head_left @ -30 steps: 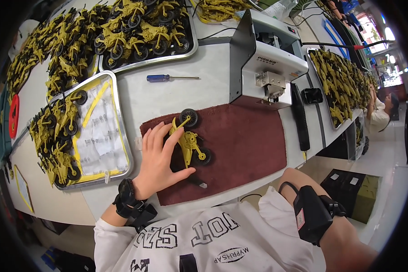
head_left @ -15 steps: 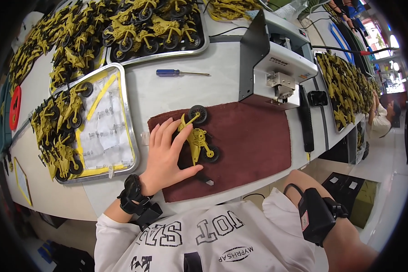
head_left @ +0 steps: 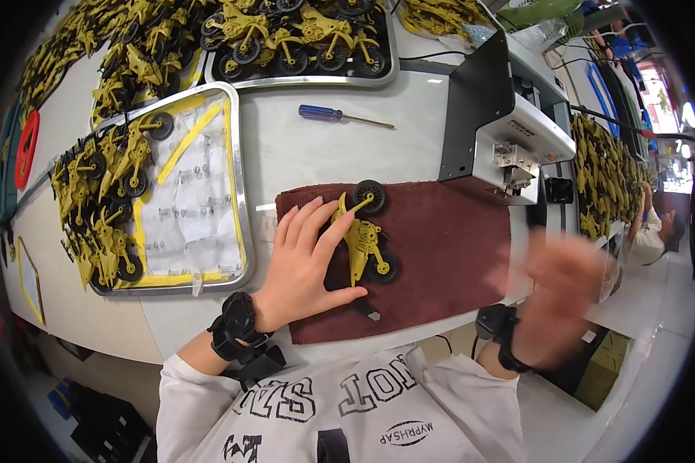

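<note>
Left hand (head_left: 305, 266) flat on maroon cloth (head_left: 448, 262), fingers pinning yellow toy motorcycle (head_left: 361, 239). Right hand (head_left: 560, 297) at 4 o'clock, blurred, seemingly empty.

Right hand (head_left: 562, 297): motion-blurred beside the maroon mat (head_left: 440, 262), grip unreadable. Toy motorcycle (head_left: 363, 239): near side covered by left hand (head_left: 305, 262). Loose parts in steel tray (head_left: 238, 193): too small to identify.

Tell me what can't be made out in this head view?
- Right hand: motion-blurred; grip and contents unreadable.
- Yellow toy motorcycle: its left side is covered by the left hand pressing on it.
- Small dark piece on the maroon cloth: too small to identify.
- Tray of motorcycles: cut off by the top edge.
</note>
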`<state>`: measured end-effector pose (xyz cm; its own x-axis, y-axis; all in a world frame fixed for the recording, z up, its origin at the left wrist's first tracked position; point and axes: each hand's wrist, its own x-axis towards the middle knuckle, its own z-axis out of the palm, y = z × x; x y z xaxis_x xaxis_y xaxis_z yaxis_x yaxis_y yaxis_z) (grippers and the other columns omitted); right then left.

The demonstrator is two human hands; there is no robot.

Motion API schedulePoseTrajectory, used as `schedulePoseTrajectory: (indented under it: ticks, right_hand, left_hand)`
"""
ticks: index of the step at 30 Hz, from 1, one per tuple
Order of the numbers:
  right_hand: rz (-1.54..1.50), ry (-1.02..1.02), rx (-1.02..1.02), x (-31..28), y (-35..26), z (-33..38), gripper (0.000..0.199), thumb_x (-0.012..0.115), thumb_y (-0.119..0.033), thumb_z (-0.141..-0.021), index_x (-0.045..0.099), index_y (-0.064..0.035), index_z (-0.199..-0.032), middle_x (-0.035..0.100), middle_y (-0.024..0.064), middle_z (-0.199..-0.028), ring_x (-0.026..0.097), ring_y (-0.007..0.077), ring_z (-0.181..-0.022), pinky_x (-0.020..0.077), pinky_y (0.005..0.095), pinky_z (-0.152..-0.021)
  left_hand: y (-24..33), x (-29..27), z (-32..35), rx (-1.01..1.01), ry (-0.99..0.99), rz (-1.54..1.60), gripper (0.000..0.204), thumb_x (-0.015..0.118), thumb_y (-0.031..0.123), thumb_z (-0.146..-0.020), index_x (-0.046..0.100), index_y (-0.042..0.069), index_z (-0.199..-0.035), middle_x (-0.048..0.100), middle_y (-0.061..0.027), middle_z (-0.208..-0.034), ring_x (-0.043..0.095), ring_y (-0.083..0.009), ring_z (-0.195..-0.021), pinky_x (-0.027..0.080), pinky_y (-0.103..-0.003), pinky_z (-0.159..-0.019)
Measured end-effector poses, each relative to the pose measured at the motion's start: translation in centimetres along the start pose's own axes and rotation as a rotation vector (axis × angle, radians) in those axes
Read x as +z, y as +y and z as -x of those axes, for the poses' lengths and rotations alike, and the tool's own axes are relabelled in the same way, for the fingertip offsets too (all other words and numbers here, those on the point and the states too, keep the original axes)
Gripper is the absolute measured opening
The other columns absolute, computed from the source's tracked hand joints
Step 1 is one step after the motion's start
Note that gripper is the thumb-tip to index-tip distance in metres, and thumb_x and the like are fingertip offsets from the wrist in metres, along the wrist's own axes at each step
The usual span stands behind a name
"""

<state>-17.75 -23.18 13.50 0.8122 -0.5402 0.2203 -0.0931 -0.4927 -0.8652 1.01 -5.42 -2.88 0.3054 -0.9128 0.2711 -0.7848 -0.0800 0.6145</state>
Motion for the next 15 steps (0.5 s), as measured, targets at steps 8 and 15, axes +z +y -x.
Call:
schedulePoseTrajectory:
  ticks: [8,15]
  right_hand:
    - [0.719,-0.554,-0.029,3.2,7.5,-1.5,0.068,0.077,-0.017,-0.077,0.048,-0.0032,-0.137,0.048,0.0194,-0.139,0.041,0.0379,-0.135,0.0405,0.0454,-0.106]
    - [0.504,-0.513,-0.328,8.8,10.2,-6.5,0.057,0.072,-0.006,-0.077,0.052,-0.0023,-0.13,0.055,0.0164,-0.123,0.052,0.035,-0.12,0.0451,0.0438,-0.099]
  left_hand:
    - [-0.2,-0.7,0.5,-0.073,-0.014,-0.006,0.096,0.085,0.043,-0.063,0.043,0.009,-0.143,0.042,-0.019,-0.141,0.037,-0.0404,-0.134,0.026,-0.056,-0.111]
    - [-0.1,-1.0,0.5,-0.078,0.065,0.043,0.096,0.087,0.036,-0.057,0.046,0.009,-0.14,0.045,-0.0176,-0.133,0.041,-0.0392,-0.127,0.029,-0.055,-0.108]
